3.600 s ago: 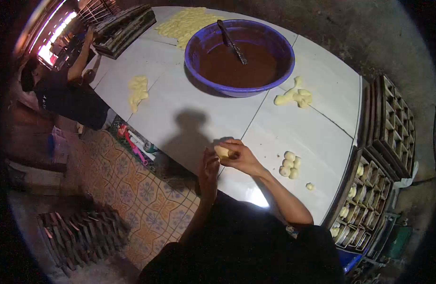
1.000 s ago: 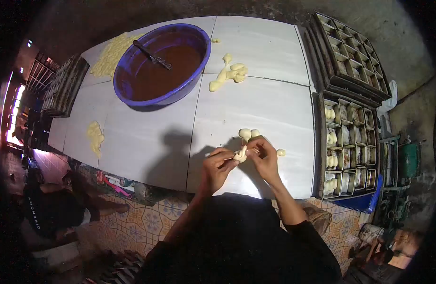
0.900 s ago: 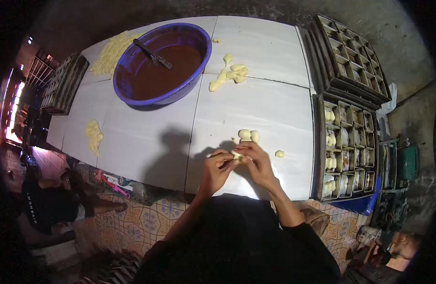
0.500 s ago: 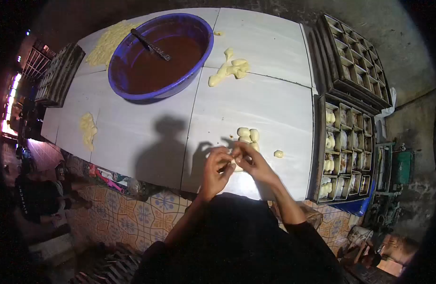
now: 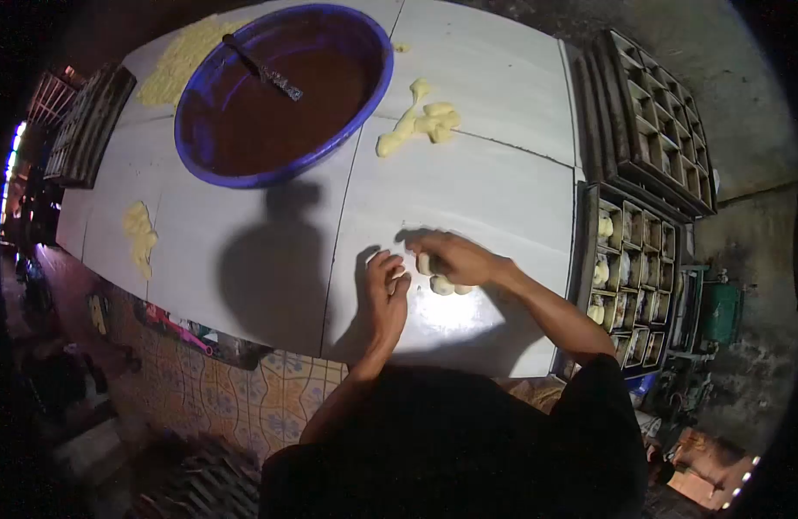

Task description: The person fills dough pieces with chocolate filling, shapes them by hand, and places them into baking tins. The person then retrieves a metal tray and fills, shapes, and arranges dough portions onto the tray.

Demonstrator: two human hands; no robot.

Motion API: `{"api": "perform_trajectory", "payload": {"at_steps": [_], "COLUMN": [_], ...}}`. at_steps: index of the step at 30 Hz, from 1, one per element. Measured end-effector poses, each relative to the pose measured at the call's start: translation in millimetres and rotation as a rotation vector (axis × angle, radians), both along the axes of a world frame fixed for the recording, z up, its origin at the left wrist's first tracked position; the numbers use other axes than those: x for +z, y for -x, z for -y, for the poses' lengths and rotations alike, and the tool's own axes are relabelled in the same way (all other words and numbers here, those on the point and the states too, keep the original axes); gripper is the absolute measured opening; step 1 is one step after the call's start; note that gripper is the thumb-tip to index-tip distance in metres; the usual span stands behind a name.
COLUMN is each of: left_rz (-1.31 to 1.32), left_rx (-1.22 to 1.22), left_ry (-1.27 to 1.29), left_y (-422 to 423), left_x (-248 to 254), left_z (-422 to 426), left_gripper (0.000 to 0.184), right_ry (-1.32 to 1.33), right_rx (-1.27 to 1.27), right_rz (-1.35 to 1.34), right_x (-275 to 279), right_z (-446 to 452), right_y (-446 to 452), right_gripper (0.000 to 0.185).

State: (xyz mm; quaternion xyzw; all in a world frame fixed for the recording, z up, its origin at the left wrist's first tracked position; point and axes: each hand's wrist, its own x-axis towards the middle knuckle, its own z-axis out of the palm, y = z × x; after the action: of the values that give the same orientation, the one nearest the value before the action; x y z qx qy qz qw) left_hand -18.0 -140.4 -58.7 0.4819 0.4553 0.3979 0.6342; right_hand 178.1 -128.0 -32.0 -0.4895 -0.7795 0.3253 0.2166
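Note:
My left hand (image 5: 387, 290) is curled just above the white table, with a pale piece of dough (image 5: 401, 272) showing between thumb and fingers. To its right, my right hand (image 5: 455, 258) reaches across with bent fingers around a dough ball (image 5: 425, 264); its fingertips are partly hidden. Below the right palm, more small dough balls (image 5: 442, 285) lie close together on the tabletop. Farther up the table rests a loose cluster of dough pieces (image 5: 421, 123).
A blue basin (image 5: 181, 143) of brown filling holds a dark-handled utensil (image 5: 260, 67). Flattened dough (image 5: 140, 238) lies at left, and many dough pieces (image 5: 187, 62) behind the basin. Sectioned metal tins (image 5: 628, 259) line the right edge, some compartments holding dough; stacked tins (image 5: 667, 121) stand behind.
My hands were together over one dough piece; now they are apart. My right hand has moved up over the grouped dough balls, while the left is slightly left. The camera view has shifted.

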Motion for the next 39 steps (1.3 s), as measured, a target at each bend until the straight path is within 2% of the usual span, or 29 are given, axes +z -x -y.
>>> {"api": "perform_trajectory", "payload": {"at_steps": [1, 2, 4, 7, 8, 9, 11, 12, 13, 14, 16, 17, 18, 19, 20, 21, 22, 23, 24, 25, 26, 28, 31, 33, 34, 35, 36, 38, 39], "left_rz": [-0.005, -0.005, -0.083, -0.394, -0.287, -0.177, -0.095, 0.169, -0.070, 0.241, 0.284, 0.299, 0.311, 0.329, 0.278, 0.228, 0.179, 0.160, 0.125, 0.085, 0.041, -0.018, -0.098, -0.150, -0.176, -0.129, -0.081, -0.006, 0.004], "left_rx": [-0.057, -0.120, -0.203, -0.352, -0.329, -0.319, -0.309, -0.327, -0.306, -0.421, -0.340, -0.349, -0.349, -0.337, -0.334, -0.331, -0.324, -0.274, -0.249, -0.229, -0.216, -0.204, -0.195, -0.176, -0.160, -0.139, -0.116, -0.064, -0.136], "left_ry": [-0.012, -0.028, -0.024, -0.359, -0.284, -0.204, -0.009, 0.101, 0.132, 0.042, 0.053, 0.003, -0.041, -0.087, -0.076, -0.068, -0.057, -0.123, -0.132, -0.128, -0.112, -0.062, -0.029, -0.116, -0.191, -0.161, -0.131, -0.013, -0.069], "left_y": [0, -4, -15, -19, -20, -21, -30, -37, -31, -22, -40, -51, -59, -69, -76, -80, -81, -80, -79, -77, -77, -72, -58, -50, -47, -47, -47, -48, -46], "left_x": [-3, -6, -5, 3, -11, -26, -3, -7, -9, -58, 8, 24, 37, 44, 49, 52, 51, 27, 11, 3, -3, -7, -20, -21, -20, -17, -14, -12, -19], "left_z": [-4, -9, -15, -12, -7, -4, -7, -12, -12, -18, -4, -1, 1, 3, 3, 4, 3, -2, -9, -16, -23, -39, -58, -58, -56, -52, -47, -38, -38], "left_gripper": [0.036, 0.043, 0.044, 0.050, 0.046, 0.042, 0.048, 0.051, 0.053, 0.055, 0.055, 0.053, 0.052, 0.050, 0.049, 0.048, 0.047, 0.042, 0.040, 0.039, 0.038, 0.036, 0.033, 0.030, 0.027, 0.024, 0.021, 0.015, 0.014], "right_ry": [-0.056, -0.054, -0.121, -0.118, -0.157, -0.297, -0.469, -0.545, -0.367, -0.225, -0.113, 0.296, 0.314, 0.172, 0.046, 0.074, 0.062, -0.117, -0.138, 0.004, -0.273, -0.078, -0.172, -0.184, -0.181, -0.045, -0.181, -0.218, -0.243], "right_rx": [-0.053, -0.056, -0.097, -0.047, -0.096, -0.171, -0.354, -0.418, -0.510, -0.664, -0.877, -0.980, -0.995, -1.029, -1.129, -1.282, -1.453, -1.525, -1.579, -1.722, -1.747, -1.808, -1.679, -1.591, -1.505, -1.456, -1.387, -1.099, -1.010], "right_rz": [0.063, 0.159, 0.337, 0.497, 0.540, 0.451, 0.370, 0.378, 0.194, 0.030, -0.611, -0.955, -1.334, -1.340, -1.037, -0.808, -0.648, -0.489, -0.366, -0.255, -0.061, -0.258, -0.940, -0.905, -0.858, -0.599, -0.364, -0.121, -0.001], "right_x": [8, 11, 27, 3, -15, -32, -56, -50, -46, -41, -35, 7, -3, -10, 11, 41, 41, 44, 33, 60, 30, 37, 65, 73, 75, 82, 79, 41, 27], "right_z": [5, 10, 26, 58, 69, 71, 65, 61, 62, 69, 86, 106, 124, 144, 168, 191, 211, 226, 245, 252, 265, 281, 278, 262, 250, 233, 212, 176, 161], "right_y": [-6, -13, -16, -8, -2, 0, 8, 12, 17, 11, 6, -9, -21, -38, -62, -87, -114, -146, -184, -203, -238, -266, -251, -220, -199, -181, -153, -121, -102], "right_gripper": [0.049, 0.053, 0.066, 0.083, 0.077, 0.070, 0.039, 0.035, 0.035, 0.032, 0.032, 0.037, 0.041, 0.045, 0.049, 0.050, 0.051, 0.051, 0.050, 0.047, 0.041, 0.039, 0.042, 0.042, 0.047, 0.052, 0.057, 0.054, 0.055]}}
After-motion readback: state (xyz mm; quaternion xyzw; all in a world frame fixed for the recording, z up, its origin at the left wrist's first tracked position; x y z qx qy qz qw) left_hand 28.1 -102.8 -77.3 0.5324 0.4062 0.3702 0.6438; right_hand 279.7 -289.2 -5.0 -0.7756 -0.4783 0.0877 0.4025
